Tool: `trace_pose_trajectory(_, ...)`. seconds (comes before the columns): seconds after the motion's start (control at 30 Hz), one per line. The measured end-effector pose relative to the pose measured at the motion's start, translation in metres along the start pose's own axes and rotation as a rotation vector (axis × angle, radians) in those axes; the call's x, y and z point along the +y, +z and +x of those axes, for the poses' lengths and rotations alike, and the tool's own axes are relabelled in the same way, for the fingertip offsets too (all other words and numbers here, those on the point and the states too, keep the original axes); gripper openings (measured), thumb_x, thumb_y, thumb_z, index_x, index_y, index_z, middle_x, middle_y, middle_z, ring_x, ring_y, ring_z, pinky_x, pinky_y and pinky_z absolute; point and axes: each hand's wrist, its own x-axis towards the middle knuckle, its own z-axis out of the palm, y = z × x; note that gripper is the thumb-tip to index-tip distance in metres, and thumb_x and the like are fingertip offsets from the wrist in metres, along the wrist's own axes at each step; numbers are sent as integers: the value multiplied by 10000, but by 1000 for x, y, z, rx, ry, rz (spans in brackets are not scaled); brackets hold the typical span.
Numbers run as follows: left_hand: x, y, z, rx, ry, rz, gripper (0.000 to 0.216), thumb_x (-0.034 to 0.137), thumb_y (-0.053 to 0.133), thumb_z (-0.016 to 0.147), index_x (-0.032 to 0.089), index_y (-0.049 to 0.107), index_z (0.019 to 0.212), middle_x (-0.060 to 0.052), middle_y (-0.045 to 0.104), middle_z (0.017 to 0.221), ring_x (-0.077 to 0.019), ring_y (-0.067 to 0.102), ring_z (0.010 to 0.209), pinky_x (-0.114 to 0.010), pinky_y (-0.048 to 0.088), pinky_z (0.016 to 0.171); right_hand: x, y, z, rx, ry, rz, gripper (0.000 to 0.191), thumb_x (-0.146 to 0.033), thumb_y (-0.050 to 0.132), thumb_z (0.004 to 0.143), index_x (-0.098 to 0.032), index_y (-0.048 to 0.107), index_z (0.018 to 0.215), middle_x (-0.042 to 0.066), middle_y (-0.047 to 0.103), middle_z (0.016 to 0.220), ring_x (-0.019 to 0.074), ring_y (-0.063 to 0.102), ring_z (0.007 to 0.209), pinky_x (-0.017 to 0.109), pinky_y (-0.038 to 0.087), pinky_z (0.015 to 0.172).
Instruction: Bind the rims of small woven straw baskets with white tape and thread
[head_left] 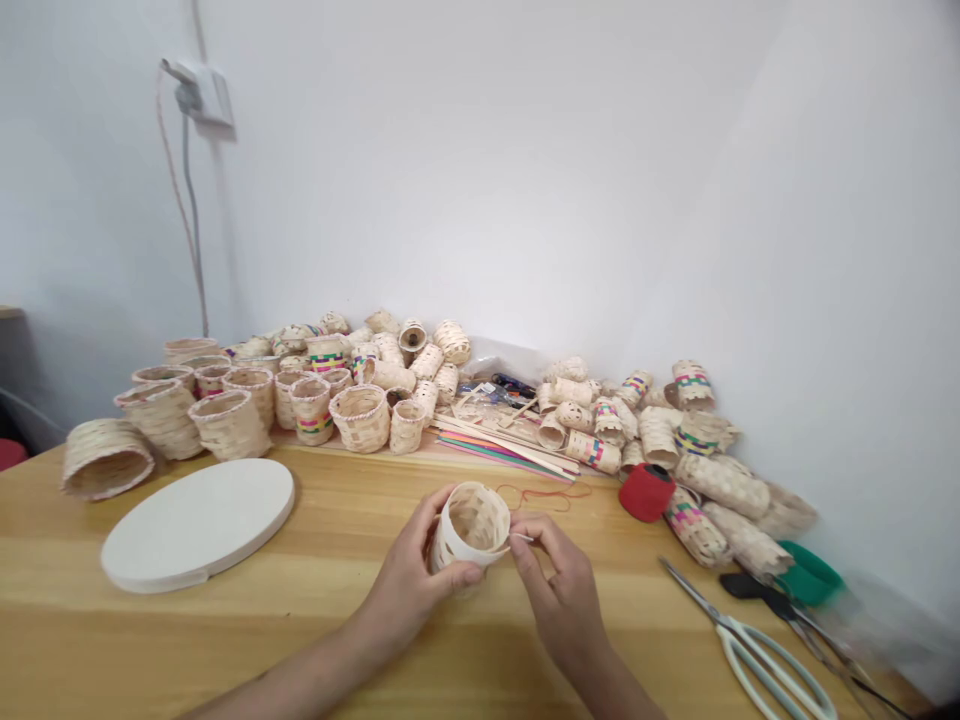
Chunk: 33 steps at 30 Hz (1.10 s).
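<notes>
My left hand (409, 570) grips a small woven bamboo cylinder (471, 525) from below and the side, with its open end facing up. My right hand (559, 590) pinches a thin pale strip (521, 538) at the cylinder's right side, and the strip's other end meets the weave. A loose red thread (541, 495) lies on the wooden table (300, 650) just beyond the cylinder. Part of the cylinder is hidden behind my fingers.
Beyond my hands, a large heap of woven baskets and tubes (375, 385) lines the wall. Coloured strips (510, 450) lie among them. A white oval board (197, 525) is on the left, a red thread spool (646, 492) ahead right, and white-handled scissors (765, 665) at the right.
</notes>
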Motion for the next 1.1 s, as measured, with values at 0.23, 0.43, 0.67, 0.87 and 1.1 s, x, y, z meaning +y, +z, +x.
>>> trace_pose_trajectory(0.23, 5, 2, 0, -50, -23, -34, 770, 377, 789, 624, 171, 468, 1293, -133, 569, 1290, -303, 500, 1212, -381, 385, 1034, 2, -4, -3, 15, 137, 74, 190, -302, 521, 894, -197, 599, 756, 64, 711, 841, 196, 676, 821, 264, 522, 704)
trace_pose_trajectory(0.43, 6, -2, 5, -51, -60, -148, 794, 441, 772, 643, 168, 447, 1314, -131, 590, 1258, -291, 528, 1171, -372, 401, 1008, 22, -13, 1, 98, 406, 184, 305, -466, 539, 871, -178, 589, 786, 69, 711, 751, 191, 663, 674, 279, 517, 622)
trace_pose_trajectory(0.67, 8, 0, -1, -168, -112, -250, 882, 464, 796, 608, 174, 393, 1338, -139, 539, 1317, -307, 482, 1219, -364, 380, 1015, 34, -26, 14, 257, 593, 304, 429, -601, 640, 730, -179, 572, 762, 61, 713, 767, 183, 658, 614, 299, 512, 644)
trace_pose_trajectory(0.87, 7, 1, -2, -188, -109, -354, 968, 416, 832, 582, 202, 312, 1369, -143, 498, 1357, -311, 455, 1254, -355, 367, 1022, 42, -28, 15, 245, 602, 301, 428, -600, 634, 737, -177, 591, 795, 51, 707, 783, 174, 646, 638, 292, 501, 654)
trace_pose_trajectory(1.1, 11, 3, -3, -175, -109, -436, 925, 367, 846, 578, 230, 346, 1343, -127, 519, 1337, -302, 480, 1237, -336, 396, 994, 46, -29, 15, 237, 575, 264, 428, -598, 625, 744, -174, 592, 786, 53, 706, 763, 168, 625, 625, 287, 489, 645)
